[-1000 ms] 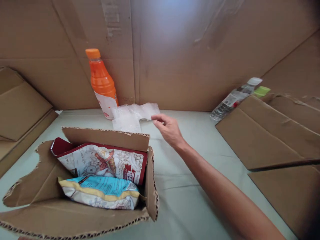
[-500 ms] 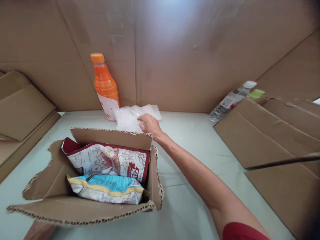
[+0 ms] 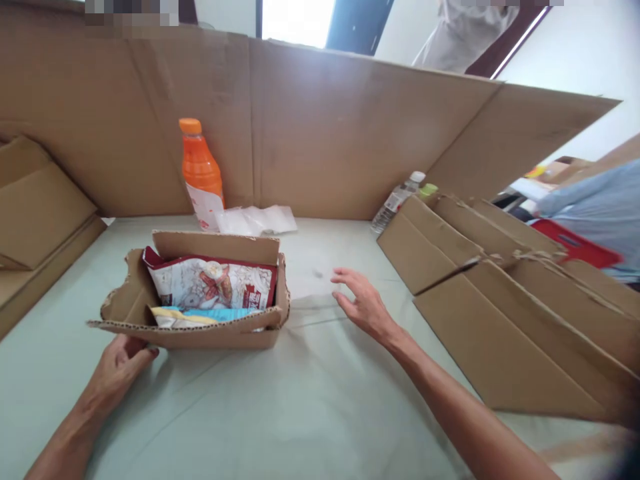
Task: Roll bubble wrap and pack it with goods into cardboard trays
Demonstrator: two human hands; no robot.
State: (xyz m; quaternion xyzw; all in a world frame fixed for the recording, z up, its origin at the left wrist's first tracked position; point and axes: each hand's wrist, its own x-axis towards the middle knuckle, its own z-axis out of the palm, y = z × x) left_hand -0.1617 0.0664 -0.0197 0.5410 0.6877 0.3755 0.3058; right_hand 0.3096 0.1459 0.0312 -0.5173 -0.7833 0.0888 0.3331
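The left hand point(image 3: 117, 370) rests at the near left corner of the torn cardboard box point(image 3: 200, 327), its fingers point(image 3: 137, 350) curled against the box's front edge and touching it; whether they grip the edge or only press on it cannot be told. 0.5 s ago only a sliver of this arm showed under the box; now the whole hand is in view.

The right hand point(image 3: 363, 303) hovers over the pale green desk point(image 3: 320, 400), to the right of the box and apart from it, fingers spread wide and holding nothing. 0.5 s ago it lay on the clear plastic bag point(image 3: 257, 220) at the back of the desk; it has since drawn back toward the person, and the bag lies flat, well apart from the hand, just beside the orange bottle point(image 3: 200, 177).

Inside the box, a red and white snack bag point(image 3: 213, 283) leans against the far wall, and a blue and yellow snack bag point(image 3: 200, 315) lies in front of it, as before.

The view has tilted up since the earlier frame: the top edge of the cardboard wall point(image 3: 350, 133) now shows. A clear water bottle point(image 3: 397, 200) leans by the flattened cardboard sheets point(image 3: 500, 307) on the right, and a person's blue sleeve point(image 3: 595, 207) is seen at the far right.
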